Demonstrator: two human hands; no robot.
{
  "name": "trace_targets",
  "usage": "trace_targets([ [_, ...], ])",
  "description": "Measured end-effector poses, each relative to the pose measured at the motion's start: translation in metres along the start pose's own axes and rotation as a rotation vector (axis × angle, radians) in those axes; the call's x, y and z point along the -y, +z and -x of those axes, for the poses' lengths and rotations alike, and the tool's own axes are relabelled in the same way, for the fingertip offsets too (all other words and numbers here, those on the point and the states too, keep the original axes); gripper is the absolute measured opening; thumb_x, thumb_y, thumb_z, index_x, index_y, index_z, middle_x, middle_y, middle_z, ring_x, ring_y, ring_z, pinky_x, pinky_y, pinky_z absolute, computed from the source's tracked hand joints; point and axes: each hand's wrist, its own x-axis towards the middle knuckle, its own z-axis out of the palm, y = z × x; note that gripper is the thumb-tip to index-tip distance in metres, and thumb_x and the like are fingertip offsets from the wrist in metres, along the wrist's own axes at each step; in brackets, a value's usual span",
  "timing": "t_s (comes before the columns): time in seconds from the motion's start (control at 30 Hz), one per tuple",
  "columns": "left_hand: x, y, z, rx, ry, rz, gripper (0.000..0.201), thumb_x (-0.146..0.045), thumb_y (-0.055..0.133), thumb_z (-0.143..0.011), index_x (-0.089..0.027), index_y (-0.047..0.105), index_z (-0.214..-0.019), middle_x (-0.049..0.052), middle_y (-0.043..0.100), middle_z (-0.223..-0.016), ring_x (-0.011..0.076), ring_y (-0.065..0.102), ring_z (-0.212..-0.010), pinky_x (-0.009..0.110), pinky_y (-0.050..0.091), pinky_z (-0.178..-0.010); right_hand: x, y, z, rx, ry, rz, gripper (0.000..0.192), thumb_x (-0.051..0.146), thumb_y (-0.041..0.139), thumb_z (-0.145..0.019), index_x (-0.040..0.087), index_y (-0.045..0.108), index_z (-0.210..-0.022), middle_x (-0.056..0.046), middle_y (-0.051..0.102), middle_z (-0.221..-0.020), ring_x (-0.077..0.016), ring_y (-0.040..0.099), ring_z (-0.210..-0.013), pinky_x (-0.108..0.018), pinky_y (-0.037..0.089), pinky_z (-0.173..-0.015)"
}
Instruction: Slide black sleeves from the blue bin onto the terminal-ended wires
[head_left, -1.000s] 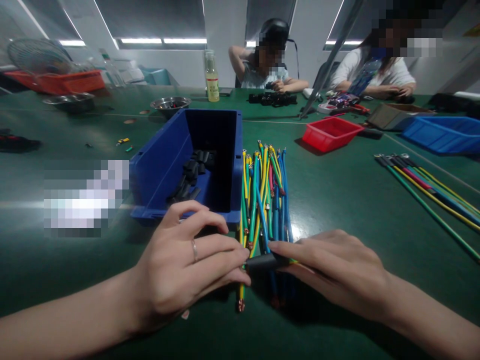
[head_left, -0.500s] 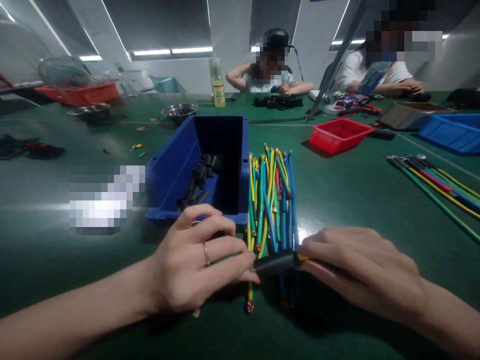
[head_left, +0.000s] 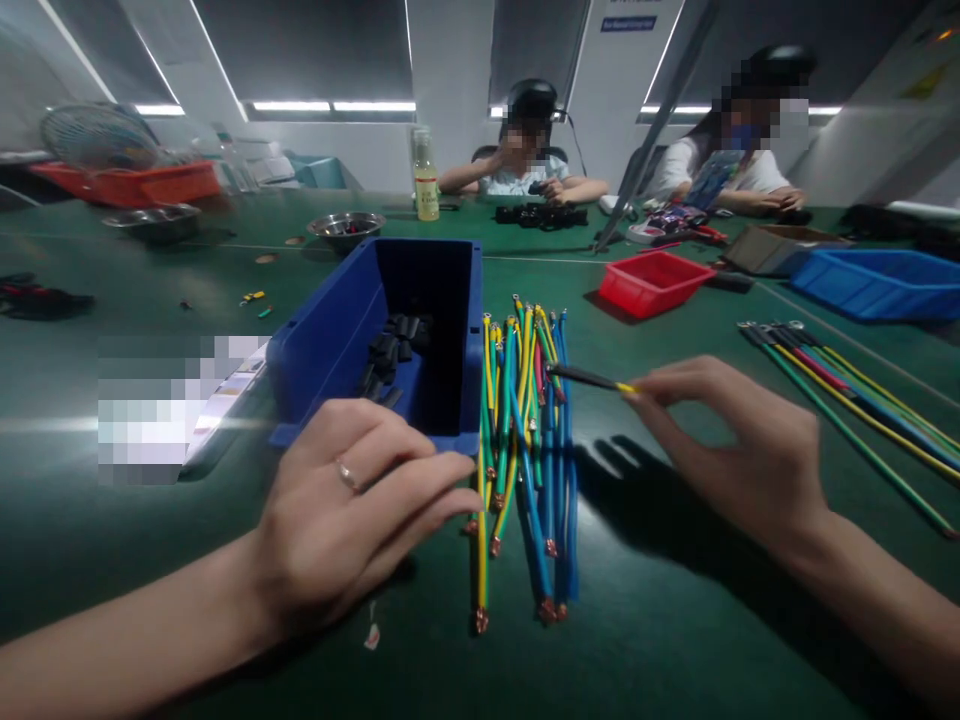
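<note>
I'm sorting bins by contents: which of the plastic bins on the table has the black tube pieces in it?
The deep blue bin just beyond the left hand, beside the wire bundle. The red bin and far blue tray show none.

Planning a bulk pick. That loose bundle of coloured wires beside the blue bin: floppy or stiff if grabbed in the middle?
The coloured wires look short and lie nearly straight, so probably semi-stiff, sagging little. They lie loose and unbound, so some would likely slip out or fan apart. Metal lugs on the ends may snag neighbours.

Your green table [head_left: 675, 420] carries a blue bin [head_left: 352, 330], with loose wires [head_left: 525, 440] just right of it and a red tray [head_left: 651, 282] beyond those.
</note>
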Motion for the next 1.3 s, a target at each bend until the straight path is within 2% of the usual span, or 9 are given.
trace_targets([
  [0.07, 0.002, 0.001, 0.000, 0.044, -0.023, -0.054, 0.020, -0.024, 0.062, -0.096, -0.018, 0.062, -0.115, 0.004, 0.069, -0.091, 0.0193, 0.059, -0.086, 0.036, 0.045, -0.079, -0.014, 0.003, -0.001, 0.027, 0.207, 0.042, 0.010, 0.030, 0.062, -0.093, 0.021, 0.063, -0.089, -0.003, 0.065, -0.079, -0.0162, 0.061, -0.068, -0.031, 0.049, -0.063],
  [0.17, 0.006, 0.008, -0.001, 0.157, -0.063, -0.228, 0.031, -0.031, 0.057, -0.097, -0.013, 0.059, -0.122, 0.014, 0.067, -0.108, 0.0295, 0.060, -0.100, 0.044, 0.048, -0.084, -0.033, 0.005, -0.002, 0.232, 0.517, 0.229, 0.020, 0.039, 0.060, -0.090, 0.021, 0.066, -0.087, -0.005, 0.065, -0.076, -0.0199, 0.059, -0.067, -0.031, 0.040, -0.057],
  [0.23, 0.009, 0.012, -0.002, 0.244, -0.088, -0.325, 0.039, -0.040, 0.051, -0.098, -0.008, 0.061, -0.119, 0.020, 0.067, -0.113, 0.0369, 0.060, -0.105, 0.050, 0.049, -0.084, -0.041, 0.004, -0.003, 0.380, 0.677, 0.361, 0.022, 0.041, 0.059, -0.090, 0.021, 0.067, -0.090, -0.006, 0.067, -0.079, -0.0217, 0.060, -0.069, -0.030, 0.035, -0.055],
  [0.3, 0.010, 0.015, -0.001, 0.301, -0.096, -0.344, 0.047, -0.048, 0.044, -0.099, -0.007, 0.064, -0.111, 0.021, 0.069, -0.109, 0.0390, 0.063, -0.101, 0.052, 0.050, -0.081, -0.045, 0.002, -0.004, 0.473, 0.765, 0.434, 0.025, 0.044, 0.056, -0.091, 0.022, 0.067, -0.092, -0.007, 0.068, -0.083, -0.0224, 0.060, -0.071, -0.029, 0.032, -0.055],
  [0.47, 0.014, 0.014, 0.002, 0.321, -0.086, -0.333, 0.051, -0.053, 0.032, -0.102, -0.014, 0.065, -0.098, 0.012, 0.072, -0.081, 0.0296, 0.066, -0.068, 0.040, 0.047, -0.060, -0.047, -0.004, -0.005, 0.600, 0.751, 0.385, 0.029, 0.049, 0.050, -0.093, 0.024, 0.064, -0.097, -0.005, 0.070, -0.089, -0.0216, 0.061, -0.077, -0.028, 0.032, -0.058],
  [0.63, 0.015, 0.013, 0.001, 0.296, -0.070, -0.309, 0.048, -0.055, 0.033, -0.102, -0.018, 0.062, -0.090, 0.008, 0.068, -0.073, 0.0257, 0.062, -0.061, 0.035, 0.042, -0.057, -0.050, -0.005, -0.003, 0.645, 0.744, 0.407, 0.028, 0.047, 0.048, -0.093, 0.024, 0.062, -0.094, -0.005, 0.070, -0.088, -0.0209, 0.062, -0.076, -0.028, 0.032, -0.058],
  [0.77, 0.016, 0.014, 0.003, 0.280, -0.104, -0.276, 0.045, -0.056, 0.037, -0.100, -0.020, 0.062, -0.088, 0.006, 0.066, -0.072, 0.0245, 0.059, -0.061, 0.034, 0.039, -0.058, -0.061, -0.006, 0.001, 0.601, 0.796, 0.524, 0.030, 0.048, 0.047, -0.092, 0.023, 0.063, -0.096, -0.007, 0.070, -0.089, -0.0221, 0.063, -0.076, -0.029, 0.032, -0.058],
  [0.97, 0.019, 0.017, 0.010, 0.275, -0.137, -0.258, 0.042, -0.057, 0.040, -0.098, -0.021, 0.062, -0.091, 0.006, 0.066, -0.078, 0.0255, 0.059, -0.067, 0.035, 0.038, -0.061, -0.090, -0.013, 0.013, 0.512, 0.882, 0.676, 0.036, 0.042, 0.037, -0.098, 0.017, 0.060, -0.109, -0.016, 0.070, -0.099, -0.0277, 0.066, -0.084, -0.032, 0.036, -0.061],
  [1.3, 0.021, 0.019, 0.014, 0.265, -0.106, -0.280, 0.039, -0.055, 0.041, -0.099, -0.021, 0.059, -0.095, 0.007, 0.065, -0.082, 0.0260, 0.059, -0.071, 0.036, 0.039, -0.061, -0.130, -0.019, 0.018, 0.382, 0.971, 0.757, 0.043, 0.044, 0.037, -0.097, 0.013, 0.064, -0.111, -0.022, 0.070, -0.099, -0.0318, 0.066, -0.087, -0.038, 0.042, -0.070],
])
